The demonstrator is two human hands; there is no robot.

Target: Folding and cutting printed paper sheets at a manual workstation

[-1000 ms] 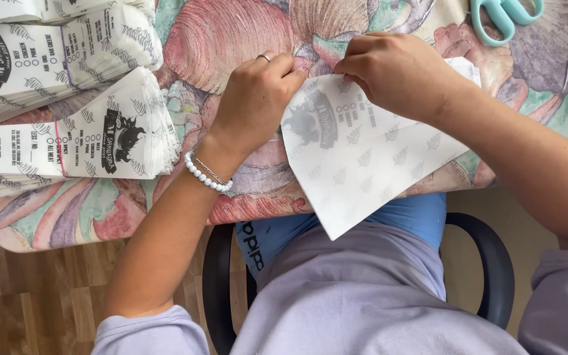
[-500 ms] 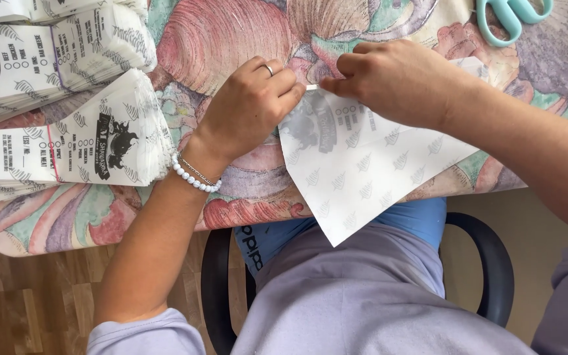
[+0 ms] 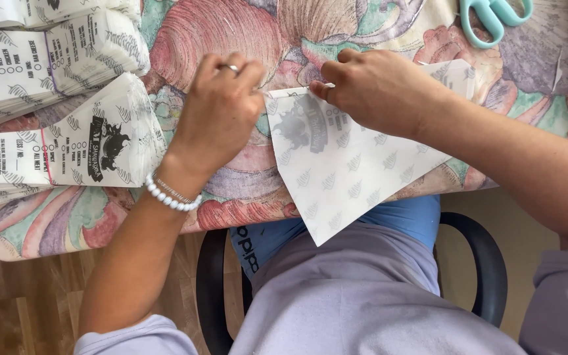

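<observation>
Table (image 3: 376, 26), patterned cloth. Paper sheet (image 3: 343, 177), printed, overhanging the near edge. Stacked paper bags (image 3: 54, 98), left. Right hand (image 3: 379, 92) pinching the sheet's top edge; left hand (image 3: 221, 108), fingers curled, touching its corner. Scissors (image 3: 494, 16), far right.

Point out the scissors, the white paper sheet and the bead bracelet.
scissors (image 3: 494, 16), head view, teal handle loops.
white paper sheet (image 3: 353, 177), head view, bare middle.
bead bracelet (image 3: 169, 197), head view, white beads on left wrist.

Thin, matt, translucent white paper sheet (image 3: 356, 177), centre frame, faint print showing through. Stacked white printed paper bags (image 3: 67, 131), upper left, matt. Shell-patterned tablecloth (image 3: 231, 33), smooth with a slight sheen. Turquoise plastic-handled scissors (image 3: 494, 16), upper right, glossy.
</observation>
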